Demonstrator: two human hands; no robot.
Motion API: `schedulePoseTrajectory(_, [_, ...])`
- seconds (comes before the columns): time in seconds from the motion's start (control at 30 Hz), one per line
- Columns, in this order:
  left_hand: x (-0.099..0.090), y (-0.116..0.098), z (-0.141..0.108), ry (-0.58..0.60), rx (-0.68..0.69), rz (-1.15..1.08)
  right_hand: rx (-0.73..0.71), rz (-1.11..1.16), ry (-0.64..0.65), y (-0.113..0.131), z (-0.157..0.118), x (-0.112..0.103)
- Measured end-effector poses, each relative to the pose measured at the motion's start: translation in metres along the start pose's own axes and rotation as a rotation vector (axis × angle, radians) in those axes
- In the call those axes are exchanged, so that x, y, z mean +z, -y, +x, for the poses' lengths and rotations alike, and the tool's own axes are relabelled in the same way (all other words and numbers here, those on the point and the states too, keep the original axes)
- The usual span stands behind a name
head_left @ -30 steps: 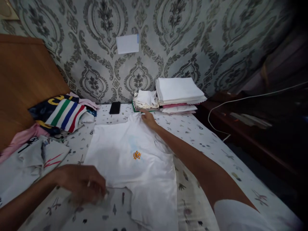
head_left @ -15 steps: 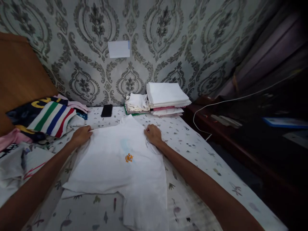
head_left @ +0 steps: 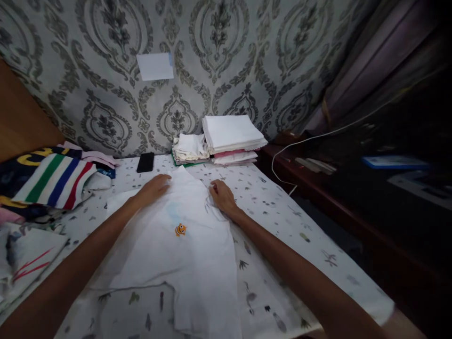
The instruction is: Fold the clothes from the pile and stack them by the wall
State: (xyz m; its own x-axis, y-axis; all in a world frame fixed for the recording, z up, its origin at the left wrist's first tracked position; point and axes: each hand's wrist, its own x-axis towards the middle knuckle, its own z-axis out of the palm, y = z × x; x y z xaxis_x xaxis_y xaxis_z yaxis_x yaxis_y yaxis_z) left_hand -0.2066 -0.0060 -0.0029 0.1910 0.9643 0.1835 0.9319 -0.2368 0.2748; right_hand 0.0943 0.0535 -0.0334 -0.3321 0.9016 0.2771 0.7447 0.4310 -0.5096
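A white garment (head_left: 197,263) with a small orange cartoon print (head_left: 181,230) lies spread over the patterned sheet. My left hand (head_left: 153,189) rests on its upper part, fingers stretched toward the middle and apart from my right hand. At the garment's upper right edge, my right hand (head_left: 223,195) is closed on the cloth with bent fingers.
Folded white cloths (head_left: 233,134) and a smaller cloth stack (head_left: 190,148) stand against the wall. A black phone (head_left: 145,162) lies left of them. Striped clothing (head_left: 56,181) is heaped at the left. A white cable (head_left: 310,139) crosses the dark furniture at the right.
My left hand has let go of the garment's left edge and moved right across its upper part. My right hand stays at the right edge. The view has shifted slightly right.
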Motion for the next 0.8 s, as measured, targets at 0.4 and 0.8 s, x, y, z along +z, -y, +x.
schedulePoseTrajectory(0.4, [0.027, -0.024, 0.078, -0.048, -0.317, 0.147, 0.126, -0.143, 0.084, 0.024, 0.014, -0.003])
schedulePoseTrajectory(0.8, [0.034, -0.029, 0.102, -0.238, -0.239, 0.032, 0.106, -0.148, 0.049, 0.022, 0.027, 0.000])
